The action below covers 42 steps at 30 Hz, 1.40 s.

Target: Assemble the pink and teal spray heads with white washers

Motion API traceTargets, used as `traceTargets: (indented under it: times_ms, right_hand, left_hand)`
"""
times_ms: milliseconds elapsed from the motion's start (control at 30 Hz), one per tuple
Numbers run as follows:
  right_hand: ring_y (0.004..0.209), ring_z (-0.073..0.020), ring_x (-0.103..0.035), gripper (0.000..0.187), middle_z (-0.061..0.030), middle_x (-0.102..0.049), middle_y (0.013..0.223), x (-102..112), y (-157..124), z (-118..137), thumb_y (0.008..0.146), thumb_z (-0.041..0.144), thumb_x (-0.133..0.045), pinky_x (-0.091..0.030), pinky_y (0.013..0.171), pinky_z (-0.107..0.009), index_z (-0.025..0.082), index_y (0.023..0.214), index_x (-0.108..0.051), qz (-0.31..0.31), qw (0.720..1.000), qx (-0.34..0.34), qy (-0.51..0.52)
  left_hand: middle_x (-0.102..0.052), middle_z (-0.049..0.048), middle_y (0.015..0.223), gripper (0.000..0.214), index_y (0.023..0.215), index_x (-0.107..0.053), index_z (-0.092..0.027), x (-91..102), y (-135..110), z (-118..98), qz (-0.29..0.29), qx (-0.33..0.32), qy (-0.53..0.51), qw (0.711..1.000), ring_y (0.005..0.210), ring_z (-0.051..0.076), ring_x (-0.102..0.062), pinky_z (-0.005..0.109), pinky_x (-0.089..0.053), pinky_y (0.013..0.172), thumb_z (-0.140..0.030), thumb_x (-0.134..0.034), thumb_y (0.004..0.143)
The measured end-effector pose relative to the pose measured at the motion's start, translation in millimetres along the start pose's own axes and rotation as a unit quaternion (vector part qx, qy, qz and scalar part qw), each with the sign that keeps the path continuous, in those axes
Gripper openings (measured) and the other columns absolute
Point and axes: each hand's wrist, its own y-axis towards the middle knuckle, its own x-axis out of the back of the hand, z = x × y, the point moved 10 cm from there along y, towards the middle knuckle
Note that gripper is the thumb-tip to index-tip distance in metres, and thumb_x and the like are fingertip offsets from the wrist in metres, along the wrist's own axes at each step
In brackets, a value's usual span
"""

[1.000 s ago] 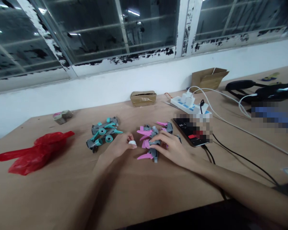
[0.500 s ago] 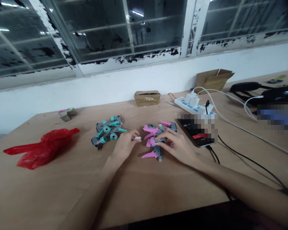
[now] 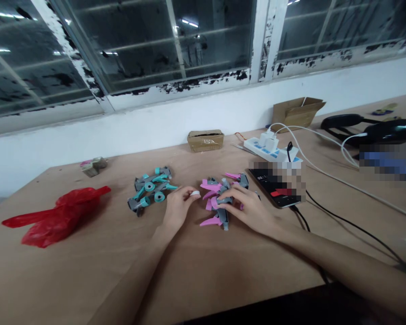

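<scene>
My left hand (image 3: 179, 208) is closed in a pinch on a small white round piece (image 3: 196, 193), held just above the table. My right hand (image 3: 246, 205) grips a grey-and-pink plastic piece (image 3: 215, 202) between thumb and fingers, low over a pile. That pile holds several grey plastic parts with pink levers (image 3: 211, 221), partly hidden by the right hand. Left of my left hand lies a second pile of grey plastic parts with teal levers and rings (image 3: 149, 186). The exact kind of these parts is unclear.
A red plastic bag (image 3: 62, 214) lies at the left. Behind stand small wrapped blocks (image 3: 94, 166) and a cardboard box (image 3: 205, 141). At the right are a phone (image 3: 274, 187), a power strip (image 3: 257, 148) with cables, an open carton (image 3: 296, 113) and a black object (image 3: 385, 133).
The white round piece has turned slightly in my left fingers, showing more of its face. My right hand keeps its hold. The whole view has shifted a little.
</scene>
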Motion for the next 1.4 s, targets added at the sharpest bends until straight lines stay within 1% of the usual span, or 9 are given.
traceTargets:
  times_ms: [133,267,433,500,667,900,1167,1333,1400]
  right_hand:
    - [0.085,-0.0154,-0.060,0.007,-0.0011,-0.064,0.090,2.6,1.2,0.8,0.085,0.026,-0.057,-0.049,0.078,-0.031,0.023,0.090,-0.061,-0.004,1.000,-0.004,-0.009]
    - [0.085,-0.0152,-0.060,0.007,-0.0011,-0.064,0.090,3.5,2.0,2.1,0.085,0.026,-0.057,-0.049,0.077,-0.031,0.023,0.090,-0.061,-0.006,1.000,-0.002,-0.011]
    - [0.083,-0.0139,-0.060,0.007,-0.0006,-0.062,0.089,0.3,1.1,0.4,0.084,0.023,-0.058,-0.048,0.078,-0.029,0.023,0.091,-0.061,0.001,1.000,-0.005,-0.001]
    - [0.083,-0.0140,-0.060,0.007,-0.0005,-0.062,0.089,-0.9,0.6,0.2,0.084,0.023,-0.058,-0.047,0.078,-0.028,0.023,0.091,-0.060,0.005,1.000,-0.003,0.002]
    - [0.084,-0.0151,-0.061,0.007,-0.0012,-0.063,0.090,-0.5,0.7,-0.7,0.085,0.027,-0.057,-0.048,0.078,-0.030,0.023,0.091,-0.061,0.004,1.000,-0.006,-0.001]
    - [0.081,-0.0141,-0.060,0.006,-0.0014,-0.063,0.089,-1.3,1.2,0.1,0.086,0.025,-0.056,-0.049,0.075,-0.029,0.023,0.090,-0.061,0.006,1.000,0.000,-0.002]
    - [0.081,-0.0137,-0.058,0.007,-0.0009,-0.061,0.089,-3.3,0.6,-1.1,0.085,0.022,-0.057,-0.047,0.076,-0.029,0.023,0.091,-0.060,0.013,1.000,-0.005,0.003]
    - [0.085,-0.0140,-0.058,0.006,-0.0003,-0.062,0.090,-4.0,1.1,-0.4,0.085,0.022,-0.058,-0.047,0.079,-0.029,0.023,0.090,-0.060,0.015,1.000,-0.007,0.000]
    - [0.084,-0.0140,-0.059,0.006,-0.0003,-0.062,0.089,-4.2,1.3,-1.9,0.084,0.022,-0.059,-0.047,0.077,-0.029,0.023,0.090,-0.060,0.016,1.000,-0.014,-0.002]
  left_hand:
    - [-0.068,0.0021,0.086,0.014,0.079,-0.067,-0.022,-1.2,-0.3,10.4,-0.013,0.023,0.001,1.000,0.084,0.020,-0.060,0.031,-0.043,0.080,-0.033,-0.058,0.080]
    - [-0.069,0.0013,0.080,0.014,0.079,-0.067,-0.022,-6.0,0.8,22.4,0.005,0.043,-0.011,0.999,0.074,0.018,-0.062,0.029,-0.046,0.073,-0.033,-0.058,0.080]
    - [-0.069,0.0015,0.081,0.014,0.081,-0.066,-0.021,-8.1,2.9,28.6,0.016,0.046,-0.025,0.999,0.075,0.017,-0.063,0.028,-0.048,0.073,-0.032,-0.058,0.079]
    - [-0.069,0.0022,0.081,0.014,0.084,-0.066,-0.020,-6.4,3.8,28.3,0.017,0.042,-0.023,0.999,0.074,0.017,-0.063,0.027,-0.048,0.073,-0.030,-0.060,0.078]
    - [-0.065,0.0022,0.078,0.023,0.100,-0.066,-0.021,-2.8,5.6,21.1,0.032,0.011,-0.001,0.999,0.070,0.016,-0.059,0.027,-0.046,0.071,-0.028,-0.061,0.079]
    - [-0.057,0.0028,0.079,0.021,0.100,-0.068,-0.023,-4.9,3.5,5.9,0.043,-0.048,0.035,0.997,0.077,0.017,-0.055,0.029,-0.043,0.076,-0.026,-0.053,0.085]
    - [-0.059,0.0040,0.080,0.019,0.090,-0.069,-0.019,-5.4,2.9,2.1,0.025,-0.048,0.053,0.997,0.076,0.018,-0.056,0.029,-0.043,0.076,-0.024,-0.050,0.087]
    - [-0.062,0.0048,0.081,0.017,0.093,-0.068,-0.019,-3.8,4.0,2.6,0.037,-0.055,0.051,0.997,0.078,0.019,-0.057,0.029,-0.043,0.076,-0.021,-0.053,0.085]
    - [-0.063,0.0046,0.080,0.016,0.093,-0.068,-0.019,-1.7,4.0,1.8,0.048,-0.059,0.047,0.996,0.077,0.018,-0.058,0.029,-0.043,0.076,-0.020,-0.056,0.083]
